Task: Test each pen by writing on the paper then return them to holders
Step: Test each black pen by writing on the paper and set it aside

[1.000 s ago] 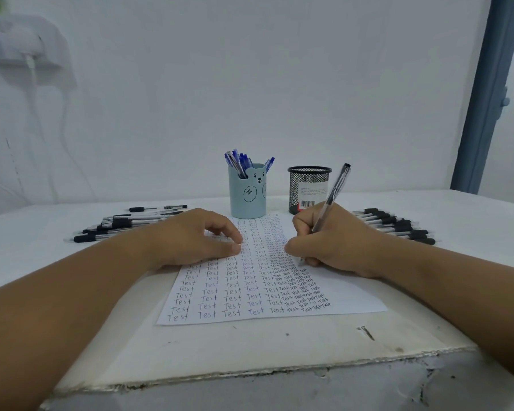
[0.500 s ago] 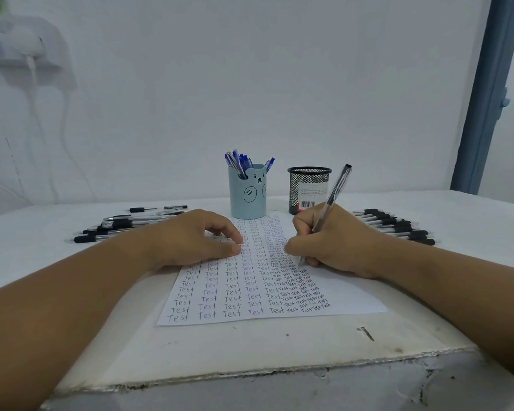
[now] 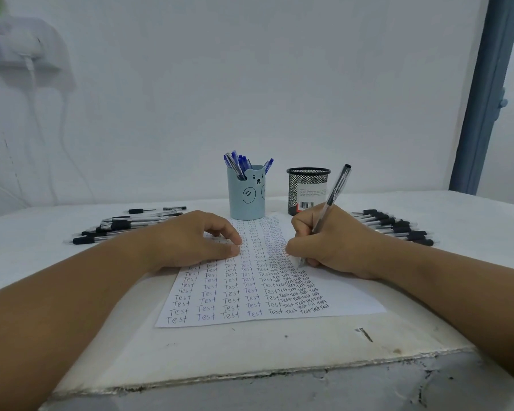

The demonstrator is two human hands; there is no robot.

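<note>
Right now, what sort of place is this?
Probably a plain indoor writing desk against a bare wall: a white tabletop, a white paper sheet filled with "Test", a light-blue bear-face pen cup and a black mesh holder.

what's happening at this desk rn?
A person is testing pens. The right hand grips a black-capped pen with its tip on the paper, which is already covered in columns of "Test". The left hand rests on the sheet's left side. The blue bear holder has blue pens in it; no pens show above the rim of the black mesh holder. Rows of black pens lie on the table to the left and right.
</note>
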